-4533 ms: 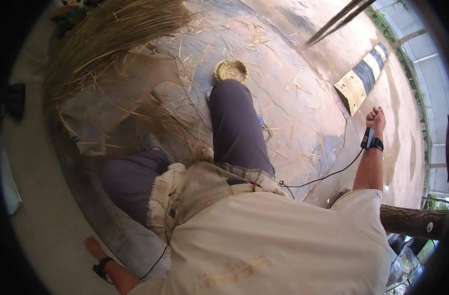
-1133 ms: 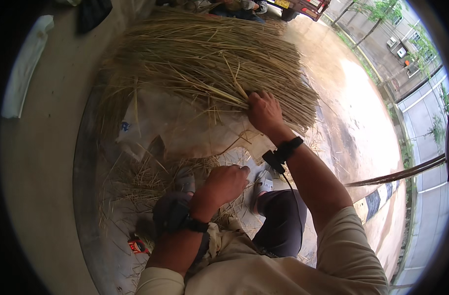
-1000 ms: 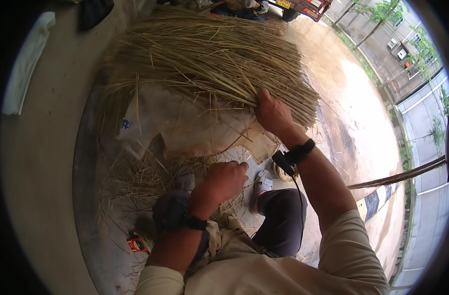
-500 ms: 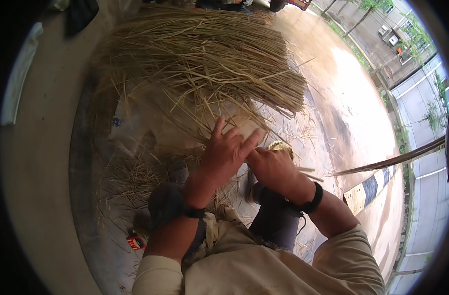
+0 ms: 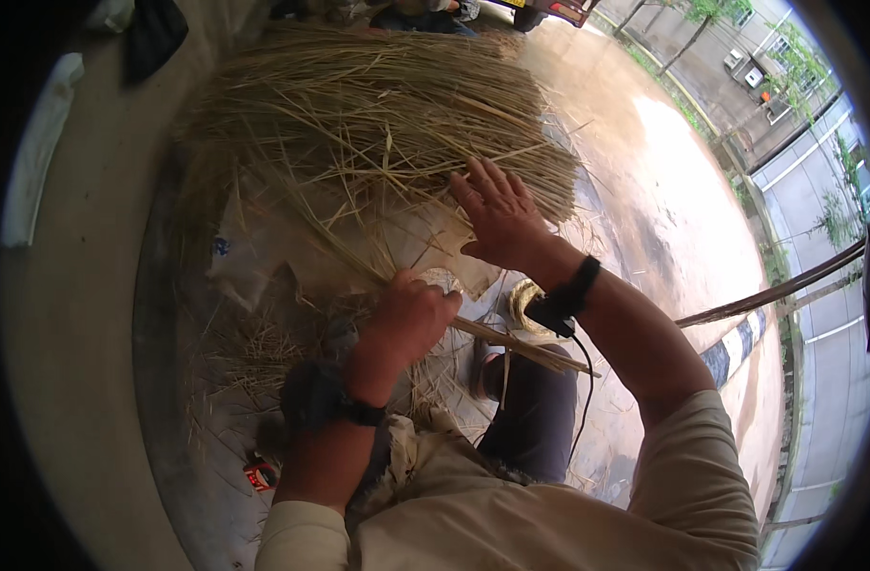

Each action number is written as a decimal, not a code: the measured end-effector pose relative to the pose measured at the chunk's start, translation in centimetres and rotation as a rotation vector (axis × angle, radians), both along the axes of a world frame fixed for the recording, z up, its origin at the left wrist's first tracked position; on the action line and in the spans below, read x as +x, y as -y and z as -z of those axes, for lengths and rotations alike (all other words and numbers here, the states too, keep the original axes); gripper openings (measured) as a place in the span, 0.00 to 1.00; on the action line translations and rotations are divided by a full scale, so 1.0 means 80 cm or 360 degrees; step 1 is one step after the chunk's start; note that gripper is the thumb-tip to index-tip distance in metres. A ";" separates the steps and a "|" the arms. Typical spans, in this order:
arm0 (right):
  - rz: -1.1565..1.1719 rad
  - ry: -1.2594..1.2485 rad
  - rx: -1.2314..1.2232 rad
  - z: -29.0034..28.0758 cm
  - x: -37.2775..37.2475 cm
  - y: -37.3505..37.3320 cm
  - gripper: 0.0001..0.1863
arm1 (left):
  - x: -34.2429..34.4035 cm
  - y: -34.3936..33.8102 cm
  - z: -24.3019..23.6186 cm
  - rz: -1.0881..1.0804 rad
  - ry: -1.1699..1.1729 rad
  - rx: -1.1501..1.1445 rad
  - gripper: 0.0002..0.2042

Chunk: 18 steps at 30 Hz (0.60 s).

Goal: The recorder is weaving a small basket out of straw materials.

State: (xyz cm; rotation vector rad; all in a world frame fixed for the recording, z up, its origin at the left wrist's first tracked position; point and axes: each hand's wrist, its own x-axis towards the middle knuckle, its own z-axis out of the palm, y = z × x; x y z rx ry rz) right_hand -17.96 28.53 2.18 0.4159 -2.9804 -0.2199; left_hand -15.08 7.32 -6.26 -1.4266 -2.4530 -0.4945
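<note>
My left hand [image 5: 411, 314] is closed on a small bunch of straw stalks [image 5: 506, 338] above my knees, with loose ends trailing out to both sides. My right hand [image 5: 502, 214] stands higher, fingers spread and extended toward the large straw heap [image 5: 359, 95], at its lower edge; whether the fingertips touch it I cannot tell. Beneath the heap lies a pale, crumpled sheet [image 5: 330, 252]. Just below my right wrist a small round woven straw piece [image 5: 523, 303] sits on the ground, partly hidden by my watch and cable.
Straw scraps litter the concrete. A small red object [image 5: 260, 476] lies by my left leg. A dark bag [image 5: 154, 38] and white sheet [image 5: 45, 152] are at left. A partly visible person [image 5: 425, 17] sits beyond the heap near a vehicle [image 5: 540, 9]. A striped board [image 5: 730, 343] lies right.
My right hand has left the spot beside my left hand, moving up toward the heap and opening. My left hand has shifted slightly down and now grips the bunch of stalks.
</note>
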 end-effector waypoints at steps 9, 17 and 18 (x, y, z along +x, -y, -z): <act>0.0018 -0.0149 0.0261 0.039 -0.107 -0.050 0.33 | 0.018 0.071 -0.006 -0.0234 0.0387 -0.0274 0.03; 0.0280 -0.0112 0.0099 0.060 -0.140 -0.066 0.32 | 0.027 0.139 -0.032 -0.0589 0.0616 -0.0338 0.07; 0.0281 -0.0075 0.0069 0.059 -0.141 -0.063 0.32 | 0.027 0.143 -0.035 -0.0624 0.0626 -0.0352 0.08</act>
